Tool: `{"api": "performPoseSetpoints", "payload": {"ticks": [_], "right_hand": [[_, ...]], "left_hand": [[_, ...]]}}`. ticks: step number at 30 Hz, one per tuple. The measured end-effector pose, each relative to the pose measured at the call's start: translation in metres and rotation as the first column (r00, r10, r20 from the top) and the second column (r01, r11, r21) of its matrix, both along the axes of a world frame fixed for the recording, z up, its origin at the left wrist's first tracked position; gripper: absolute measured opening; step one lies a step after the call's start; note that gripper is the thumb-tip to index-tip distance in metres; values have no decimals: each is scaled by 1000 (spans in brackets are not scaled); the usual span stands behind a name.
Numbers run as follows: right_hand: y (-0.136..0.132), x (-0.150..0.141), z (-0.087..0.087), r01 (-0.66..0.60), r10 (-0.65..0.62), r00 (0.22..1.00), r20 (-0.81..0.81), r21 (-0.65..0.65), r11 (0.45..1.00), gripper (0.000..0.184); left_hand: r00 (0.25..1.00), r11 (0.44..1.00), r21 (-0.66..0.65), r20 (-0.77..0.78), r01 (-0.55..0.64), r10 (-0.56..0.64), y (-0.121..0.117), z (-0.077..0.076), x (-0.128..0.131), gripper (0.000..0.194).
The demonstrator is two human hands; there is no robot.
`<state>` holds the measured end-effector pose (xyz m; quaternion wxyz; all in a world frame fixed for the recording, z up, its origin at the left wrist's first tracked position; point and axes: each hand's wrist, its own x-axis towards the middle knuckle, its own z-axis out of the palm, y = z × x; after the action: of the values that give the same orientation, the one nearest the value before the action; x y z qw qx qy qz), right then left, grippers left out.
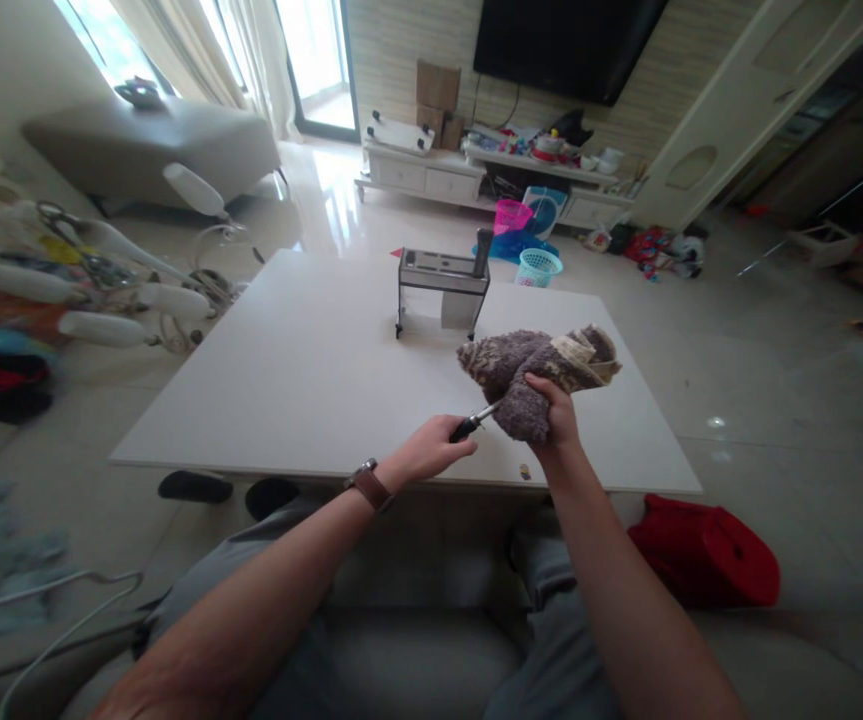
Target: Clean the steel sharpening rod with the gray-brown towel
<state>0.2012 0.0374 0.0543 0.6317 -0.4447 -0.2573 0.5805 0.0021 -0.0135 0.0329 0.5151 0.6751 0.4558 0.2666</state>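
Note:
My left hand (431,450) is closed around the dark handle of a knife (471,423) above the near edge of the white table (311,380). The metal blade runs into a grey-brown cloth (532,368), where most of it is hidden. My right hand (551,405) grips that bunched cloth from below, wrapped around the blade. A brown watch sits on my left wrist. Further back on the table stands a metal knife rack (442,290) with one dark handle sticking up.
A red bag (705,555) lies on the floor right of my legs. A drying rack with clothes stands at the left. Beyond the table are a TV cabinet, baskets and toys on the glossy floor.

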Motion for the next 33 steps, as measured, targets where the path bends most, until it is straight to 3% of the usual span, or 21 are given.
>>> {"api": "performPoseSetpoints", "payload": {"ticks": [6, 10, 18, 23, 26, 33], "right_hand": [[11, 33, 20, 91, -88, 995, -41, 84, 992, 17], [7, 36, 31, 85, -83, 996, -27, 120, 989, 18], [-14, -9, 7, -17, 17, 999, -27, -4, 1000, 36], [-26, -42, -4, -17, 16, 996, 87, 8, 1000, 41], [-26, -48, -7, 30, -33, 992, 120, 30, 999, 43], [-27, -49, -9, 64, -71, 990, 126, 59, 996, 45]], "left_hand": [[995, 997, 68, -95, -33, 40, 0, -2, -1, 23], [991, 991, 100, -87, -87, 96, 0, -5, 0, 24], [969, 957, 182, -60, -227, 241, 3, -5, 8, 25], [921, 945, 288, -305, -153, 242, 0, -7, 12, 6], [894, 955, 281, -396, -98, 208, -3, -7, 10, 15], [924, 956, 276, -332, -98, 191, -1, -9, 6, 13]]}}
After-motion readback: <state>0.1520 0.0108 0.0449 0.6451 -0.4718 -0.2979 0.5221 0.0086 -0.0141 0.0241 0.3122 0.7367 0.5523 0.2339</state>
